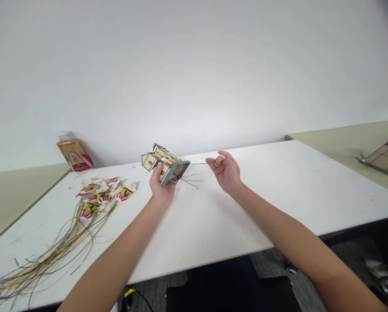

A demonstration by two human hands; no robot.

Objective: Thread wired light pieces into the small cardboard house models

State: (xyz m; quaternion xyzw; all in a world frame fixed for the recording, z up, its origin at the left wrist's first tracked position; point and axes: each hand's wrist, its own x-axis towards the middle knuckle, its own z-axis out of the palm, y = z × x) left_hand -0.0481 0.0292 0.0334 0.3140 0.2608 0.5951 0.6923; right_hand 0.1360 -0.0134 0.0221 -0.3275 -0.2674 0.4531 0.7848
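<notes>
My left hand grips a small model house with cream walls, brown trim and a grey base. The house is tilted, so the underside of its base faces right. Several thin wires spread out from that underside. One thin wire runs straight from the base to my right hand, which pinches its far end between thumb and finger. The other fingers of my right hand are curled or raised. Both hands are above the white table.
At left on the table lies a pile of small printed pieces with long dark and yellow wires trailing to the front-left edge. A gold and red bottle stands by the wall. Another model part is at far right.
</notes>
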